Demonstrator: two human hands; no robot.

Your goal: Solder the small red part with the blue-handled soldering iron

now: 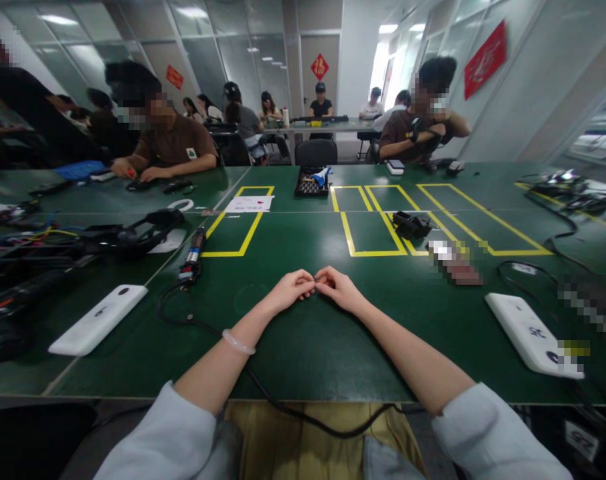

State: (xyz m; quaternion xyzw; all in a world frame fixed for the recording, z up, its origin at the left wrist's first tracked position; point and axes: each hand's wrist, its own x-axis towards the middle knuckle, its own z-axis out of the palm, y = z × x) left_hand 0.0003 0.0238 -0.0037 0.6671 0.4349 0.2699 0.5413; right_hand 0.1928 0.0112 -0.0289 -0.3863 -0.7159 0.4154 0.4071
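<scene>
Above the green table, my left hand and my right hand meet fingertip to fingertip. Both sets of fingers are bent and pinched together. Whatever sits between them, if anything, is too small or hidden to make out. A pale bracelet circles my left wrist. Left of my hands lies a dark cylindrical tool with a silver and blue middle, joined to a black cable. Ahead and to the right is a black blocky part.
White cases flank me, the other white case at right. Yellow tape marks rectangles. Beyond are a black tray of small parts and a paper sheet. Co-workers sit opposite. The cable hangs below the table edge.
</scene>
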